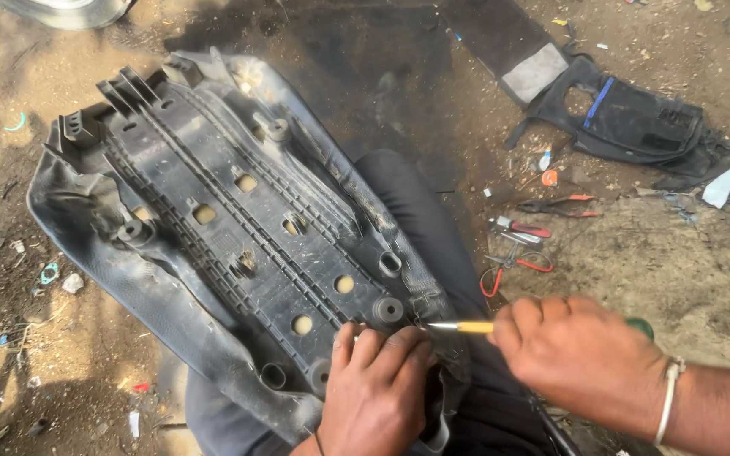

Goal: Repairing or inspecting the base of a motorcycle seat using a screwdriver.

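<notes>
Your right hand (580, 355) is closed around a screwdriver (466, 327), fist tight on the handle, whose green end shows just past your knuckles toward the wrist; the yellow shank and metal tip stick out from your thumb side and point at the seat (238, 228). The tip meets the seat's edge just above your left hand (379, 384), right where the cover (128, 279) folds over the black plastic base. Your left hand lies palm down on that edge, fingers curled and pressing on the cover and base, holding nothing loose. The seat lies underside up across your lap, stretching away from your left hand up and to the far side, its ribs and round holes facing you. Beyond your right hand, on the dirt, lie red-handled pliers (561, 204), a small red-handled tool (520, 228) and cutters (513, 266); farther off is a black bag (627, 118).
</notes>
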